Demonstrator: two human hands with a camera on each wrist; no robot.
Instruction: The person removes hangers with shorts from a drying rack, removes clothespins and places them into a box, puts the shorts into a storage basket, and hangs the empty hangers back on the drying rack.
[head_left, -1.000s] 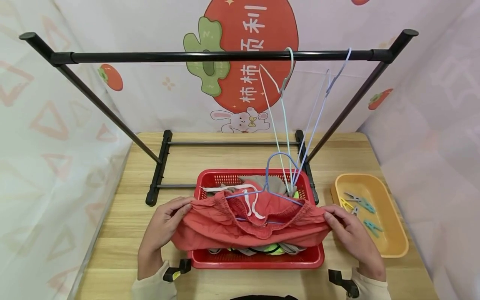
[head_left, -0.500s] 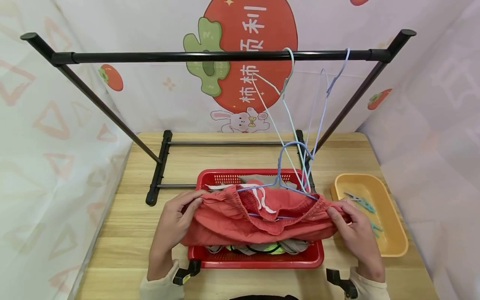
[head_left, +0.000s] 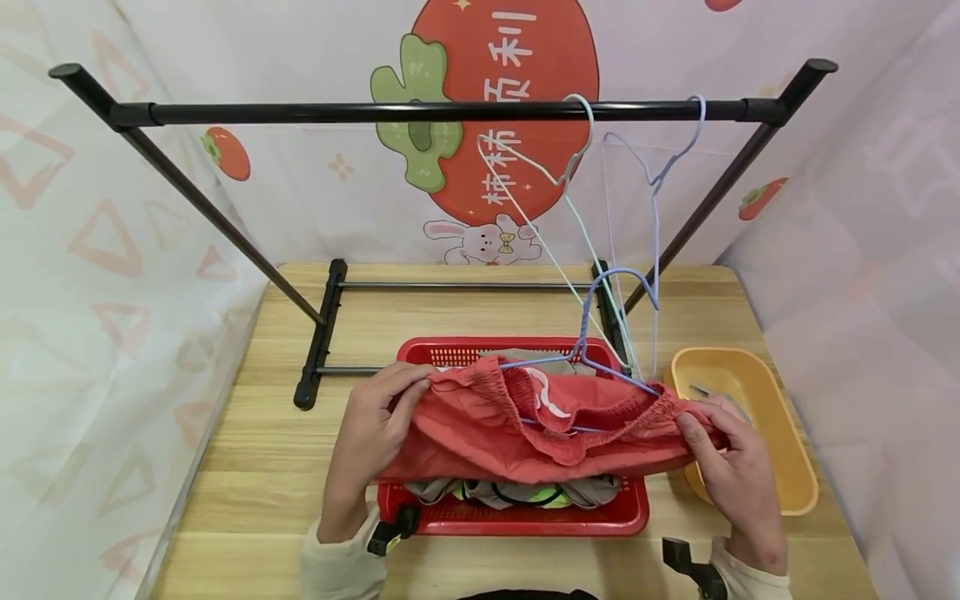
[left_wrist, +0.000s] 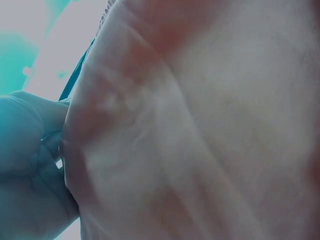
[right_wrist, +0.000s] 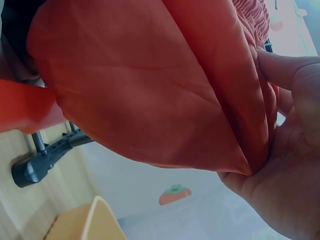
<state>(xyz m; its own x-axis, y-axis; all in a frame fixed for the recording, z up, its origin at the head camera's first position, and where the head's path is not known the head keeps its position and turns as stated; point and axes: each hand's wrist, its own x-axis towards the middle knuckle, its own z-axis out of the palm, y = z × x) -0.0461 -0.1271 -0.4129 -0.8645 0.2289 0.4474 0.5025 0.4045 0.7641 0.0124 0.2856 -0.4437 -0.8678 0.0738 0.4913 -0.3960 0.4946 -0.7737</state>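
Head view: left hand [head_left: 372,429] and right hand [head_left: 729,467] fingers pinching red shorts [head_left: 525,433] on blue hanger [head_left: 600,333], above red basket [head_left: 517,518].

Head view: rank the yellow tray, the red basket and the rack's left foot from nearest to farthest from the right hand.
From the right hand:
1. Yellow tray, directly beside and partly under it, on the right.
2. Red basket, to its left at table centre.
3. Rack's left foot, far left, toward the back.
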